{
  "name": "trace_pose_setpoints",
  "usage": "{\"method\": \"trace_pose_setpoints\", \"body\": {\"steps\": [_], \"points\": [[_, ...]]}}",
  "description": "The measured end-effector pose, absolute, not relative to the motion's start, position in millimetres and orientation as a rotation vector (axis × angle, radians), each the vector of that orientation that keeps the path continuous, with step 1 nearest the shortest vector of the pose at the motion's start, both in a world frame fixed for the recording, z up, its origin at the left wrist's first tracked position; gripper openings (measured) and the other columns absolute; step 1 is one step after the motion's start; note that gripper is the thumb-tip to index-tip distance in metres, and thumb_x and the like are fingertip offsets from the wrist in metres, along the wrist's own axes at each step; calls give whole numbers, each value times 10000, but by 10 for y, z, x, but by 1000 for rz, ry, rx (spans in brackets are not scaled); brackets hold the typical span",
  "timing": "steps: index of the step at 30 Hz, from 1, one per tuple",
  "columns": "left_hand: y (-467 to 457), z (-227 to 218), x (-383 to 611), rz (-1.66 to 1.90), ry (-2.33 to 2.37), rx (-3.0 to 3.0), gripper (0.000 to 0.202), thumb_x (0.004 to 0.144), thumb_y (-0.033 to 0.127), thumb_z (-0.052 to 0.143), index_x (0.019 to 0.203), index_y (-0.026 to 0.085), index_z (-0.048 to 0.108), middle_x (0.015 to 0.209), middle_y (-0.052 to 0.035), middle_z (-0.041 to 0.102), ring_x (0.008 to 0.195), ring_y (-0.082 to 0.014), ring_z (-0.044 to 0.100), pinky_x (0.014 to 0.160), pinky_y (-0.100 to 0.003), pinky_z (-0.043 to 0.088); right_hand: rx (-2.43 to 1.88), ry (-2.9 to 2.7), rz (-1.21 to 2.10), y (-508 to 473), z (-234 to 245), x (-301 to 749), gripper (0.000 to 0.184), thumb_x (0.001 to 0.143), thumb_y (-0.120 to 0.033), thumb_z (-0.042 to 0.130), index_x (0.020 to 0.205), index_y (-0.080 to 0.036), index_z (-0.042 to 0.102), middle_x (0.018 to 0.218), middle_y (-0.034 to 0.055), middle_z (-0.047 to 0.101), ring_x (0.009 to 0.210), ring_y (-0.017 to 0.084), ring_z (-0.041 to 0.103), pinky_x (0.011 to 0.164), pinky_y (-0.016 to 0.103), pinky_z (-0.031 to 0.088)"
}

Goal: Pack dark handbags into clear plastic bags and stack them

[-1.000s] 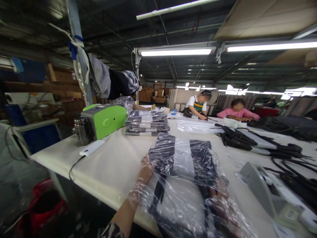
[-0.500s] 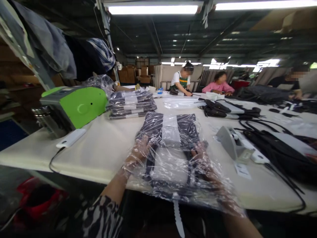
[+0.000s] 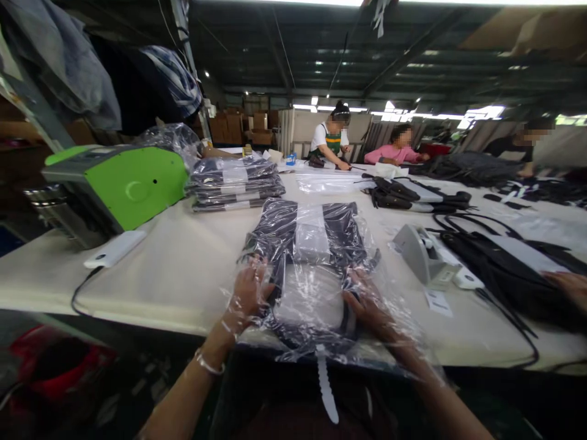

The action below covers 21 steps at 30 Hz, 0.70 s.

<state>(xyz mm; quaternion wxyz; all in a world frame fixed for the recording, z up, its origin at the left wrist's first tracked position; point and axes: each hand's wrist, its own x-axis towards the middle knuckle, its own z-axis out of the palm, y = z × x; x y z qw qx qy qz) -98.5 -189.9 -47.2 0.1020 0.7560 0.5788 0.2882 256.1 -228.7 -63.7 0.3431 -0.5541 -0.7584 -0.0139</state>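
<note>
In front of me a dark folded fabric item (image 3: 342, 223) with a white paper band (image 3: 312, 235) lies inside a clear plastic bag (image 3: 312, 299). My left hand (image 3: 251, 286) is closed at its left side, fingers bent against the crinkled plastic. At the right side my right hand (image 3: 364, 296) has its fingers and thumb closed on the edge of the bagged item, and loose film covers part of that forearm. Some fingertips are hard to make out through the glare. A white notched strip (image 3: 326, 388) hangs below the bag's near edge.
At the left stand a green-and-grey machine (image 3: 132, 189), a metal flask (image 3: 59, 214) and a white corded device (image 3: 114, 249). Bagged items (image 3: 236, 183) are stacked behind. A grey dispenser (image 3: 424, 256) and black bags (image 3: 499, 269) lie right, with another person's hand (image 3: 566, 284) there. Co-workers sit beyond.
The view has tilted down and shifted slightly right. My hands stay at the bagged item's sides, the right one slightly nearer its middle. Another person's hand has appeared at the right edge.
</note>
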Motion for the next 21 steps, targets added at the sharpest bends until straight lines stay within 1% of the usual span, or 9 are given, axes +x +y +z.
{"method": "trace_pose_setpoints", "body": {"steps": [3, 6, 9, 12, 14, 15, 17, 19, 21], "points": [[-2385, -620, -1140, 602, 1652, 2482, 538, 942, 337, 451, 1474, 261, 416, 1546, -90, 402, 1452, -302, 306, 1191, -556, 158, -1232, -2202, -39, -2577, -615, 2319, 524, 926, -435, 575, 1411, -251, 497, 1504, 122, 449, 1415, 362, 358, 1099, 635, 365], [-2793, -663, -1294, 592, 1638, 2583, 565, 923, 283, 472, 1484, 276, 402, 1536, -80, 418, 1445, -297, 325, 1208, -546, 127, -932, -2375, 34, -2810, -556, 2199, 340, 943, -285, 559, 1280, -269, 606, 1365, 63, 600, 1382, 282, 432, 1144, 567, 360], [-3081, -646, -1335, 780, 1662, 2417, 537, 887, 265, 504, 1424, 275, 490, 1454, -72, 528, 1382, -295, 430, 1203, -503, 213, -812, -2510, 133, -2970, -468, 2225, 390, 944, -182, 505, 1322, -250, 569, 1362, 57, 602, 1391, 227, 422, 1177, 503, 340], [-3266, -625, -1155, 1003, 1659, 1981, 312, 858, 371, 554, 1117, 272, 696, 1173, -74, 713, 1129, -303, 634, 1023, -421, 467, -837, -2643, 93, -3067, -412, 2258, 553, 919, -165, 516, 1462, -208, 421, 1506, 108, 451, 1460, 274, 292, 1165, 562, 323], [-3329, -613, -924, 974, 1545, 1714, 222, 829, 441, 599, 859, 257, 720, 922, -66, 747, 906, -284, 686, 847, -369, 534, -825, -2674, -14, -3086, -418, 2228, 573, 926, -205, 545, 1479, -208, 396, 1517, 121, 432, 1463, 288, 279, 1155, 581, 324], [-3342, -608, -793, 914, 1455, 1611, 246, 822, 466, 609, 774, 244, 703, 824, -60, 733, 816, -266, 681, 783, -351, 536, -805, -2667, -64, -3082, -431, 2200, 555, 933, -234, 560, 1468, -220, 412, 1502, 120, 455, 1454, 282, 303, 1151, 574, 334], [-3342, -603, -543, 791, 1266, 1414, 333, 823, 521, 599, 732, 211, 679, 738, -58, 701, 713, -234, 658, 695, -328, 526, -777, -2608, -124, -3056, -460, 2135, 502, 943, -271, 565, 1433, -233, 461, 1458, 117, 511, 1424, 262, 367, 1139, 526, 377], [-3324, -597, -345, 721, 1112, 1202, 426, 798, 595, 607, 799, 176, 687, 737, -68, 693, 668, -217, 649, 619, -311, 515, -774, -2549, -138, -3029, -464, 2074, 441, 951, -298, 551, 1386, -238, 516, 1413, 109, 559, 1373, 240, 446, 1097, 440, 451], [-3312, -573, -216, 693, 979, 1026, 510, 755, 628, 655, 920, 148, 701, 819, -92, 708, 699, -216, 665, 601, -296, 515, -765, -2527, -129, -3019, -430, 2021, 376, 961, -318, 519, 1324, -243, 579, 1361, 93, 605, 1301, 223, 525, 1050, 376, 499]]}}
